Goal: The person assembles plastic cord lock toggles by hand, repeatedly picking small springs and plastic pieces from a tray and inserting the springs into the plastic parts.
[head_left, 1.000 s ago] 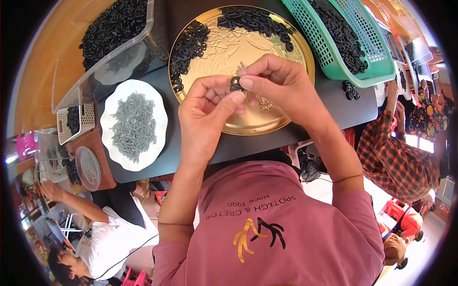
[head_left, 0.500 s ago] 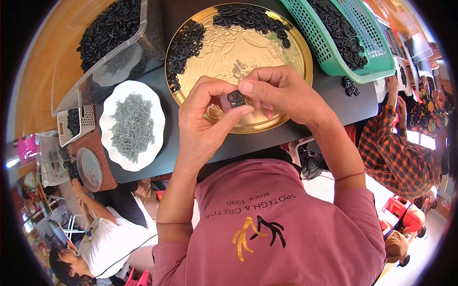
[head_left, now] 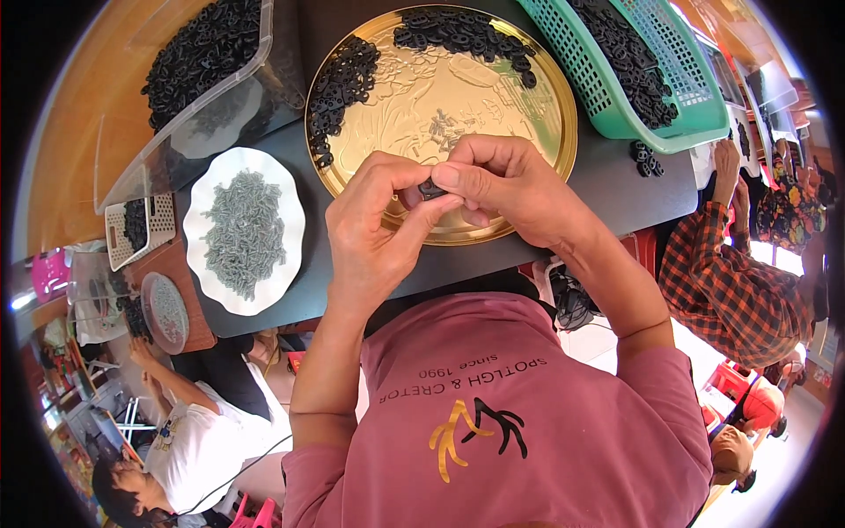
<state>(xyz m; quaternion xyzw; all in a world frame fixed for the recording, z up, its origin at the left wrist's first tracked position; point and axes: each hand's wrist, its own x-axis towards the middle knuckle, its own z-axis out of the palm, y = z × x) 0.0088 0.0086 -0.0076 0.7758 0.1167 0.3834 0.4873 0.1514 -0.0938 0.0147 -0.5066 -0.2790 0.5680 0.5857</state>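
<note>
Grip apparently shared, both hands (head_left: 440,207), over dark table (head_left: 607,189).

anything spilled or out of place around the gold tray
A few small black parts lie loose on the dark table, just outside the green basket, as if dropped. Otherwise nothing stands out: both hands pinch one black piece over the gold tray.
</note>
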